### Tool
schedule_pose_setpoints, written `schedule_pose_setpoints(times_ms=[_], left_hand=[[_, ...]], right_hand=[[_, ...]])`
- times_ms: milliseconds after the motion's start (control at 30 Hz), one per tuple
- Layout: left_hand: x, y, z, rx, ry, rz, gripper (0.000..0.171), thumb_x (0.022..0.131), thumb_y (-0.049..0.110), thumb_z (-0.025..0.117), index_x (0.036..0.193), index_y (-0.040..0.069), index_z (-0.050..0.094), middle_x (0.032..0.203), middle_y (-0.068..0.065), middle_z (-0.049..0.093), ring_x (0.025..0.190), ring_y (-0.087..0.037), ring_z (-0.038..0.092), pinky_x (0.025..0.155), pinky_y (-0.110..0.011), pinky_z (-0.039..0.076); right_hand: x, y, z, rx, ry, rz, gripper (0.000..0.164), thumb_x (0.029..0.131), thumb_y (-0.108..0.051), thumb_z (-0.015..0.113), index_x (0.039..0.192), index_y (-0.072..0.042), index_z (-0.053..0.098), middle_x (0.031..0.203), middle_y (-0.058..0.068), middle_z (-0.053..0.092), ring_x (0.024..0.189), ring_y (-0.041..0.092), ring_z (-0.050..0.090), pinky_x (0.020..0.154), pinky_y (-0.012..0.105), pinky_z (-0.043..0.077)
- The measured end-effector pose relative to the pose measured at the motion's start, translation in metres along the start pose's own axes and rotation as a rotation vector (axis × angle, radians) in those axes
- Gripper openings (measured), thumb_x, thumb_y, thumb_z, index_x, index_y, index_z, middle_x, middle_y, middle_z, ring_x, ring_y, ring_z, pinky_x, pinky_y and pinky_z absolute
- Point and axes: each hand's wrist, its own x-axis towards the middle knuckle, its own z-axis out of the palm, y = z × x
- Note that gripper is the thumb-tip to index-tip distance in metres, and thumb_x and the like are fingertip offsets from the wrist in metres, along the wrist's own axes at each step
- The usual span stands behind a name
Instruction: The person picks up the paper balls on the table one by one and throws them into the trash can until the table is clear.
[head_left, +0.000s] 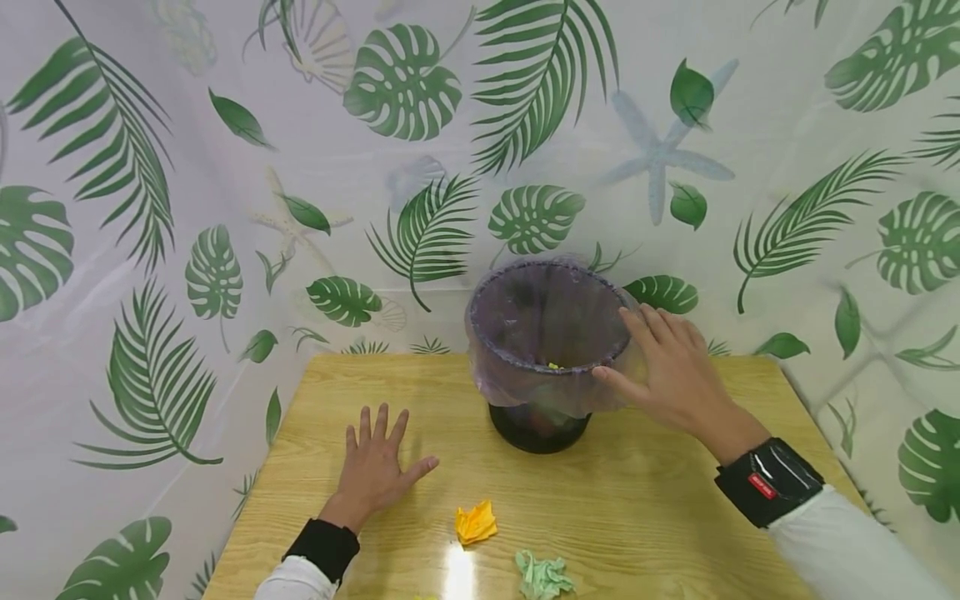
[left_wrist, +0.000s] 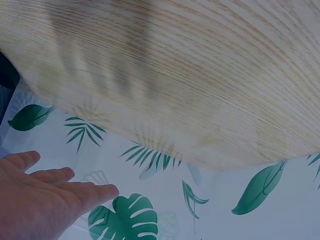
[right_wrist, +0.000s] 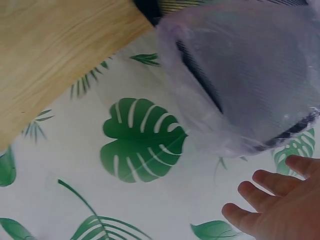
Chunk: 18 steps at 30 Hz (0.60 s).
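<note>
A black mesh wastebasket (head_left: 536, 433) stands upright toward the back of the table, lined with a thin purple plastic bag (head_left: 498, 379) folded over its rim. A small yellow bit (head_left: 555, 366) shows inside it. My right hand (head_left: 671, 375) is at the right side of the rim, fingers extended and holding nothing; in the right wrist view its fingertips are beside the bagged rim. To the left, my left hand (head_left: 372, 467) hovers palm down with spread fingers and nothing in it. Nearest to it lies a crumpled orange paper (head_left: 476, 523), with a crumpled pale green paper (head_left: 542, 575) closer to the front.
The wooden table (head_left: 660, 508) carries all of this. A sliver of something yellow (head_left: 426, 597) shows at the bottom edge of the head view. Behind and beside the table hangs a white curtain (head_left: 450, 329) printed with green leaves, close to the wastebasket's back.
</note>
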Motion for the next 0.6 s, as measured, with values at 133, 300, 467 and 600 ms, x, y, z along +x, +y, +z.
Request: schedule_pose_setpoints(times_ms=[133, 300, 467, 600], left_hand=[[0.0, 0.0, 0.0, 0.004, -0.007, -0.003, 0.103, 0.09, 0.084, 0.044, 0.164, 0.015, 0.028, 0.168, -0.025, 0.016, 0.154, -0.051, 0.004, 0.118, -0.072, 0.009], [0.0, -0.001, -0.001, 0.005, -0.005, -0.001, 0.103, 0.09, 0.084, 0.044, 0.164, 0.015, 0.027, 0.168, -0.025, 0.017, 0.154, -0.051, 0.004, 0.118, -0.072, 0.01], [0.0, -0.001, 0.0, 0.001, 0.005, 0.002, 0.103, 0.09, 0.083, 0.045, 0.164, 0.014, 0.029, 0.167, -0.025, 0.018, 0.153, -0.052, 0.006, 0.118, -0.073, 0.01], [0.0, -0.002, 0.001, 0.009, -0.001, 0.001, 0.103, 0.09, 0.083, 0.044, 0.164, 0.014, 0.028, 0.168, -0.025, 0.017, 0.153, -0.052, 0.005, 0.118, -0.073, 0.01]], right_hand=[[-0.016, 0.012, 0.003, -0.011, 0.011, 0.014, 0.098, 0.092, -0.064, 0.064, 0.16, -0.002, 0.031, 0.158, 0.031, 0.032, 0.146, 0.051, 0.027, 0.114, 0.073, 0.018], [-0.036, 0.032, 0.012, -0.023, 0.032, 0.035, 0.1, 0.09, -0.063, 0.067, 0.161, -0.004, 0.029, 0.158, 0.032, 0.033, 0.145, 0.053, 0.028, 0.113, 0.073, 0.019], [-0.056, 0.052, 0.029, -0.049, 0.035, 0.029, 0.097, 0.09, -0.063, 0.067, 0.159, -0.003, 0.034, 0.153, 0.035, 0.036, 0.139, 0.057, 0.031, 0.109, 0.076, 0.019], [-0.071, 0.063, 0.041, -0.045, 0.021, 0.04, 0.095, 0.09, -0.062, 0.068, 0.158, -0.003, 0.037, 0.153, 0.034, 0.035, 0.14, 0.056, 0.031, 0.107, 0.078, 0.019]])
